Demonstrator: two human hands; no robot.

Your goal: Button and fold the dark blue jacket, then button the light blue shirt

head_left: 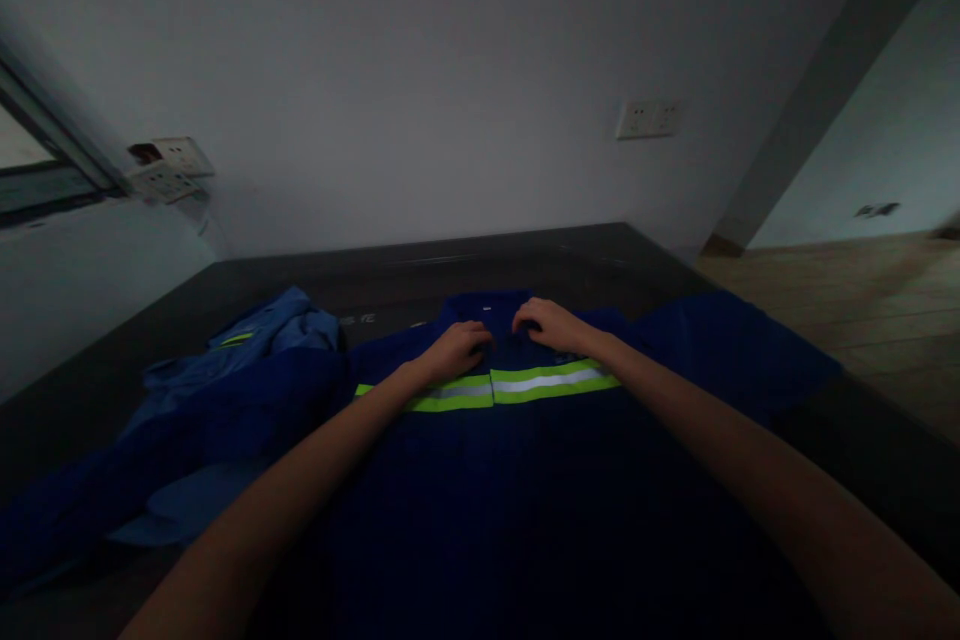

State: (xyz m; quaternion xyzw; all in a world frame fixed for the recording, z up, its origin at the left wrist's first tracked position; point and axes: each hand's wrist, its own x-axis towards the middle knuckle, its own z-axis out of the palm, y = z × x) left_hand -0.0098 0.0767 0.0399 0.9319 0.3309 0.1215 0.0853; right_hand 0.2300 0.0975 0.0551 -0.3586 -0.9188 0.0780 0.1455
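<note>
A dark blue work jacket (450, 480) lies spread front up, its collar at the far end and a yellow-green and silver reflective band (551, 381) across the chest. My left hand (456, 350) is on the left front edge just below the collar, fingers curled onto the cloth. Opposite it, my right hand (553, 324) has its fingers bent and closed on the right front near the collar. A narrow strip of cloth shows between the two hands. In the dim light the fingertips and the exact pinch are hard to make out.
A lighter blue garment (277, 330) lies crumpled at the left, partly under the jacket's sleeve. The dark table (420, 265) stands against a pale wall with sockets (649, 119). Its right edge drops toward a wooden floor (847, 290), and the other sleeve reaches near that edge.
</note>
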